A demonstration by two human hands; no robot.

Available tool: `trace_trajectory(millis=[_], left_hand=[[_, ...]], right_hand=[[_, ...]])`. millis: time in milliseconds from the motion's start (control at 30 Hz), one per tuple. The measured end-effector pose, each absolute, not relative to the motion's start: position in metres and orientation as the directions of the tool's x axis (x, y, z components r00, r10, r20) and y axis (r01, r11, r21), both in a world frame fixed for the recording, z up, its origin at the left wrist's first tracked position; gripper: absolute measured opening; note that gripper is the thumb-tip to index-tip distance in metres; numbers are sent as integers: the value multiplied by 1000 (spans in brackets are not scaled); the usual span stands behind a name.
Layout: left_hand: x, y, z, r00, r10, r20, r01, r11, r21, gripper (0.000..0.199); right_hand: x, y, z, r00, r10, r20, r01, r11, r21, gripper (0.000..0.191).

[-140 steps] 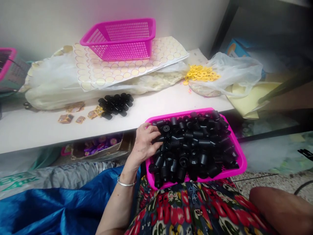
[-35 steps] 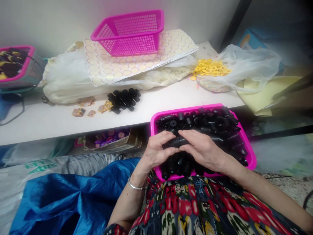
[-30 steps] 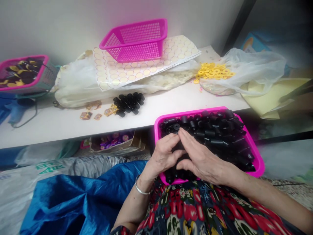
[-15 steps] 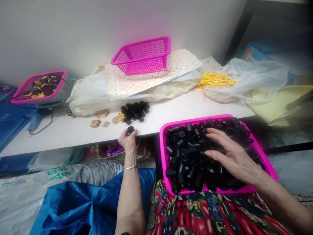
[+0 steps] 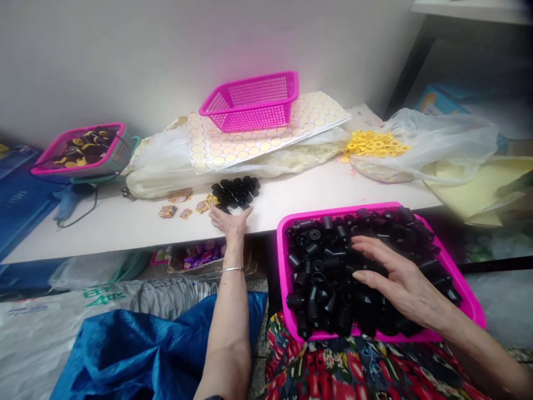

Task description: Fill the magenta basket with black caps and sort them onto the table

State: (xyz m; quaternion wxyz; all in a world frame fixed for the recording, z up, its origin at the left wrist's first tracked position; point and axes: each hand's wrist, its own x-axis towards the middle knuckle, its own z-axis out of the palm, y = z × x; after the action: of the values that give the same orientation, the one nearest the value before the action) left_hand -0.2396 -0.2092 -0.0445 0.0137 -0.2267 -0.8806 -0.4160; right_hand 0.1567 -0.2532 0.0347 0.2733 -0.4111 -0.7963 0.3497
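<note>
Near the table's front edge, my left hand (image 5: 230, 220) has its fingers spread around the front of a cluster of black caps (image 5: 236, 191) standing close together on the white table. Nothing shows gripped in it, though its fingertips touch or nearly touch the front caps. My right hand (image 5: 391, 272) rests over loose black caps (image 5: 328, 255) that fill a pink basket (image 5: 285, 278) on my lap. Its thumb and fingers are apart, and no cap is visibly held. Small yellow-brown packets (image 5: 167, 211) lie left of the cluster.
An empty pink basket (image 5: 250, 105) sits on printed sheets (image 5: 308, 119) at the back. Yellow rings (image 5: 375, 144) lie by a clear bag (image 5: 441, 139) at right. At left are a filled basket (image 5: 83, 150) and a blue tool (image 5: 66, 203). A blue bag (image 5: 137, 350) is below.
My left hand has moved forward to the cap cluster and spread its fingers; the cap it held is no longer in its grasp. My right hand stays over the basket. The view has shifted slightly.
</note>
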Motion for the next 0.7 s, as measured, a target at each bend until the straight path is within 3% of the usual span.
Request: trace_trajectory(millis=[167,567,700], left_hand=[[-234,-181,-35,-917,368,156,365,610,703,129],[-268,-156,-42,-907,365,210,389,537,748,129],[-274,-156,-53,-878,344,332,422,231,877,109]], right_hand=[[155,-254,36,-496,853,163,461,418,-783,41],[176,-249,38,-443,878,183,445,392,-805,36],[189,-241,39,-384,875,294,496,464,-734,27]])
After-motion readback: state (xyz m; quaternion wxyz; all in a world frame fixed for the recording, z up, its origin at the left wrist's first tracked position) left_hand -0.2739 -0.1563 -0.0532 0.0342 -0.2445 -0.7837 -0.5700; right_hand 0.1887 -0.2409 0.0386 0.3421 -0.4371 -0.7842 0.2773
